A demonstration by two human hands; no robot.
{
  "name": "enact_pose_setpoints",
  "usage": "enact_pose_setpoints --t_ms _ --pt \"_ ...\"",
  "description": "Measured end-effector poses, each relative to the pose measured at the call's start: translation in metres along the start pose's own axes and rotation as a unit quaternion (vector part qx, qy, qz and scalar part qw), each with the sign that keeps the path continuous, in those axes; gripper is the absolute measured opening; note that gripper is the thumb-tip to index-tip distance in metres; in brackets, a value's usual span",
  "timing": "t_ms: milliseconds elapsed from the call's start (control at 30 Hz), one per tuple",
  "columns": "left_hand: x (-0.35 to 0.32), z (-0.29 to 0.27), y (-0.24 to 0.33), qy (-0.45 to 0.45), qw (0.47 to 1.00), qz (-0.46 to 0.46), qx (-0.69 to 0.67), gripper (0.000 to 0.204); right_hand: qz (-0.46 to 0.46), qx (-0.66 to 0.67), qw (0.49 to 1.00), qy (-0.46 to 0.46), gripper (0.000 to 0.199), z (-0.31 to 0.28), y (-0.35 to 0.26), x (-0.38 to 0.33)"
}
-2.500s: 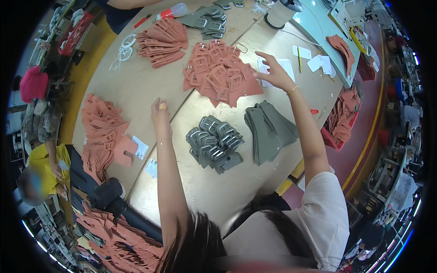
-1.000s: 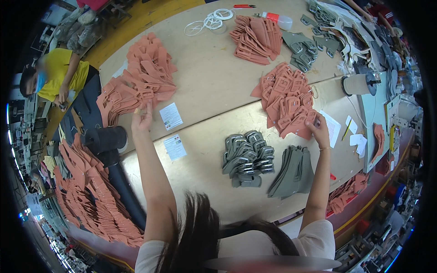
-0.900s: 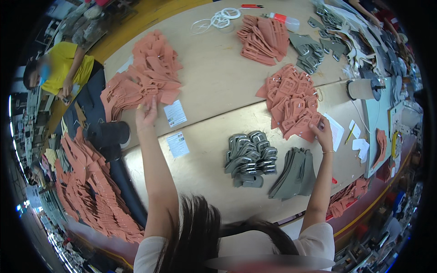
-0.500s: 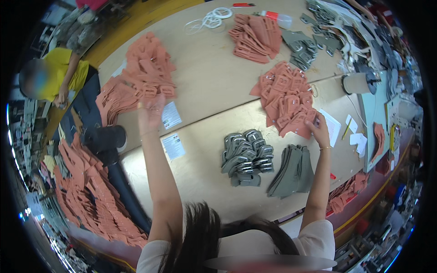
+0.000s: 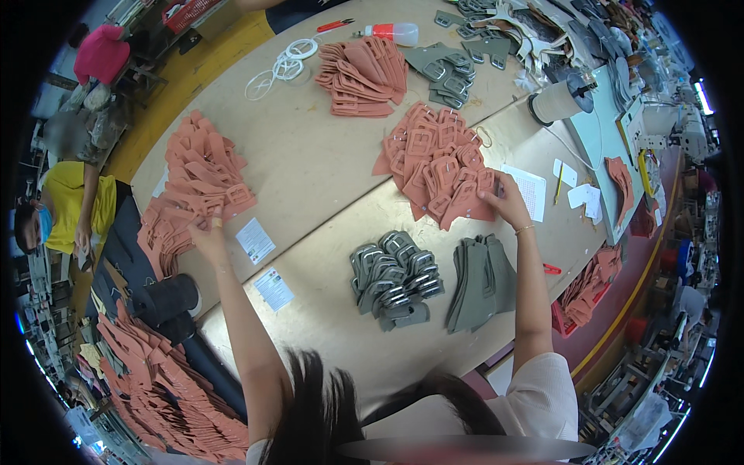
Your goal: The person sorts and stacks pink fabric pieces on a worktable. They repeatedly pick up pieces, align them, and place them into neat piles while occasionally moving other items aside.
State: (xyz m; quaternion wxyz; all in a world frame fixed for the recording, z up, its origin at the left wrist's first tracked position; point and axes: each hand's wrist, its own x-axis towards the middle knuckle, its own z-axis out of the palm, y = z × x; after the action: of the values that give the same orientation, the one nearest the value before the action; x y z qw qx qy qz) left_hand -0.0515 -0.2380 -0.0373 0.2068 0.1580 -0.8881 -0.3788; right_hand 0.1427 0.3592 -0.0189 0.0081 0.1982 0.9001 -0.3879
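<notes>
My left hand (image 5: 208, 235) is at the near edge of a heap of coral leather strap pieces (image 5: 203, 159) on the left of the table, its fingers curled onto a piece there. To the right, my right hand (image 5: 508, 203) pinches the edge of a coral buckle piece (image 5: 467, 190) between thumb and fingers. That piece lies at the near end of a second coral pile (image 5: 434, 147), whose pieces carry covered buckles. Nearer me are a stack of grey-green buckle pieces (image 5: 394, 273) and, beside it, a fan of plain grey-green strips (image 5: 477, 283).
Farther back lie a third coral stack (image 5: 360, 77), grey-green pieces (image 5: 442, 70), white cord (image 5: 291, 62) and a bottle (image 5: 395, 33). A thread spool (image 5: 554, 101) stands at right, a black cylinder (image 5: 167, 298) at left. A person in yellow (image 5: 66, 205) is beyond the left edge.
The view has turned, shifting the table contents. My left hand has moved slightly left along the heap's edge, and its fingers have curled in. My right hand stays at the same coral pile.
</notes>
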Motion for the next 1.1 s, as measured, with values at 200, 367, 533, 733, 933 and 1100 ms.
enact_pose_setpoints --t_ms 200,367,533,733,933,1100 --pt "0.007 -0.011 -0.011 -0.075 0.996 0.017 -0.039 0.035 -0.024 0.013 0.999 0.02 0.061 0.003 0.01 0.001" --pt "0.007 -0.032 -0.025 -0.104 0.99 0.054 -0.074 0.018 -0.005 0.044 0.999 0.001 0.063 0.007 0.021 0.005" --pt "0.014 -0.044 -0.05 -0.115 0.988 -0.006 -0.101 0.017 -0.012 0.077 0.997 -0.001 0.061 0.009 0.022 0.006" --pt "0.013 -0.033 -0.039 -0.051 0.997 0.049 0.007 0.038 -0.087 -0.007 0.996 -0.004 0.087 0.001 0.005 -0.004" --pt "-0.094 0.024 0.071 -0.081 0.982 0.114 -0.129 0.037 -0.08 -0.008 0.996 0.042 0.111 0.015 -0.006 -0.003" --pt "-0.154 0.112 0.171 -0.388 0.913 0.085 -0.091 0.051 -0.115 -0.072 0.988 0.07 0.114 0.023 -0.009 0.002"
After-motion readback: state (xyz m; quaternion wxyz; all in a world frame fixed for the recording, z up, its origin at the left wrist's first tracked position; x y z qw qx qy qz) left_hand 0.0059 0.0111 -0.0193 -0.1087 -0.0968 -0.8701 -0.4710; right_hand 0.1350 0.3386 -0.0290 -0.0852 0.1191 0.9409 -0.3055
